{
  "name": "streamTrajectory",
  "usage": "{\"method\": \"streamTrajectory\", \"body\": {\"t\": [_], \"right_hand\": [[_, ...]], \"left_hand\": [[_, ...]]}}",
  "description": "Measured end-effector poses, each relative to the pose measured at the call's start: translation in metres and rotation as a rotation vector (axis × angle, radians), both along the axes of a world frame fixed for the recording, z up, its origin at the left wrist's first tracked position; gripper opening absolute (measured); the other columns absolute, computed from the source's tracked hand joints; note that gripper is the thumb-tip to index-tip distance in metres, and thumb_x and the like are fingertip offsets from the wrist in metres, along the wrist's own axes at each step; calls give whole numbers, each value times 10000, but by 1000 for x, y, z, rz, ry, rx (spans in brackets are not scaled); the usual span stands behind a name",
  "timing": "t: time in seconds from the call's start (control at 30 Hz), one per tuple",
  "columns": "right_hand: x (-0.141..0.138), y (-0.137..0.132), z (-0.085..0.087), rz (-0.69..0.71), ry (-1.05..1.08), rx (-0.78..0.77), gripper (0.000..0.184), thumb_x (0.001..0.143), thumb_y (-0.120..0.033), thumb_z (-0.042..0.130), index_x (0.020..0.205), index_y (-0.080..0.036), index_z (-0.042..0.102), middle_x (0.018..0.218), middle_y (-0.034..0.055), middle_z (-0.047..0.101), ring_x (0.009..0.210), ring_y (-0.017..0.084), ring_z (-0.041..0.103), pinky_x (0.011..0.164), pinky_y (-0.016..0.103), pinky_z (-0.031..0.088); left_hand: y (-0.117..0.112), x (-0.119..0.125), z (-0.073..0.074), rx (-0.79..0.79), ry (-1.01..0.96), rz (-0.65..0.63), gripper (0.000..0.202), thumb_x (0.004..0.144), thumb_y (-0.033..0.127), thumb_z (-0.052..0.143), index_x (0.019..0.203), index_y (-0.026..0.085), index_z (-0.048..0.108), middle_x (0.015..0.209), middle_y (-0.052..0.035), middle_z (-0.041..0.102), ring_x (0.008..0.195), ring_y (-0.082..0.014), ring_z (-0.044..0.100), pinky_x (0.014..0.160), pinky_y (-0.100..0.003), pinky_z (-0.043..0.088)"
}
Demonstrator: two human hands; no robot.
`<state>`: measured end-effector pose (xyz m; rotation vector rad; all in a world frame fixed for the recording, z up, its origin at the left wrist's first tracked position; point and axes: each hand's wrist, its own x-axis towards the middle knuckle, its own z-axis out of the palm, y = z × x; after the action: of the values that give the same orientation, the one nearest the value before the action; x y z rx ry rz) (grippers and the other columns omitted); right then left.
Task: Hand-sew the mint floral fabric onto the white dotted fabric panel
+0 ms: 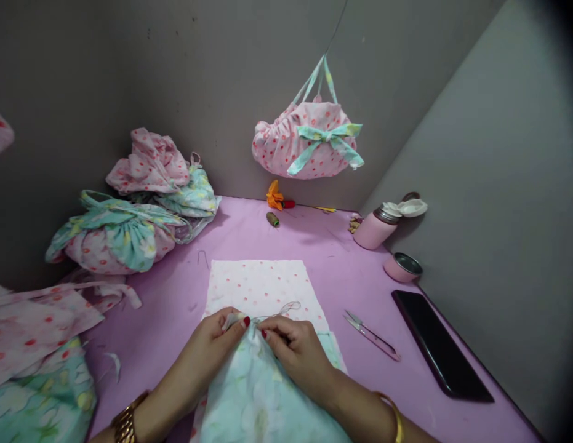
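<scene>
A mint-green floral fabric piece [263,394] lies in front of me, its upper edge gathered between my two hands. My left hand [221,335] pinches the edge between thumb and fingers, with a pale fold showing at its fingertips. Close beside it, my right hand [295,344] is closed with thumb and fingers at the same gathered edge. A loop of thin thread [292,306] rises just above my right fingers; whether they also hold a needle is hidden. Underneath lies a white fabric piece with pink dots [263,283].
Thread snips [372,335] and a black phone-like slab [443,344] lie to the right, near a pink bottle [377,227] and its cup [403,268]. Sewn fabric bags [124,237] are heaped left. A dotted pouch [309,138] hangs ahead. Thread spools [273,219] stand at the back.
</scene>
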<state>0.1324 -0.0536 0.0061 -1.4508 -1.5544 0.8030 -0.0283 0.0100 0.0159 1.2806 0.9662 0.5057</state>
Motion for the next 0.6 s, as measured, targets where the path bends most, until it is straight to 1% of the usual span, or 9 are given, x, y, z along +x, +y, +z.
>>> {"method": "streamTrajectory", "body": {"t": [0.1, 0.27, 0.37, 0.47, 0.6], "right_hand": [[0, 0, 1, 4, -1, -6, 294, 800, -85, 489, 936, -243, 698, 819, -8, 708, 736, 135, 640, 679, 230, 471], [-2, 0, 1, 8, -22, -21, 291, 807, -91, 487, 940, -238, 699, 819, 3, 710, 727, 143, 644, 674, 237, 474], [-2, 0, 1, 10, -25, -19, 279, 818, -106, 487, 948, -240, 695, 818, 1, 707, 731, 144, 642, 682, 236, 476], [-2, 0, -1, 6, -41, -14, 264, 831, -122, 486, 955, -235, 689, 796, 2, 701, 712, 142, 635, 672, 233, 472], [-2, 0, -2, 2, -45, -5, 250, 837, -127, 484, 947, -229, 684, 775, -2, 693, 688, 135, 623, 645, 224, 462]], "left_hand": [[1, 0, -1, 20, 25, -8, 305, 767, 468, 519, 692, 173, 519, 581, 44, 470, 511, -118, 401, 478, -227, 297], [3, -2, -1, 201, 107, -36, 209, 774, 359, 535, 698, 170, 581, 605, 21, 547, 571, -140, 459, 520, -226, 334], [2, -3, 2, 253, 132, -63, 144, 763, 295, 543, 713, 185, 619, 641, 12, 608, 608, -155, 502, 537, -221, 347], [1, -3, 6, 274, 139, -91, 154, 775, 294, 533, 734, 193, 642, 661, 8, 633, 626, -161, 517, 548, -221, 353], [0, -3, 5, 271, 115, -113, 193, 797, 326, 515, 759, 189, 645, 661, 4, 607, 638, -162, 500, 563, -230, 360]]}}
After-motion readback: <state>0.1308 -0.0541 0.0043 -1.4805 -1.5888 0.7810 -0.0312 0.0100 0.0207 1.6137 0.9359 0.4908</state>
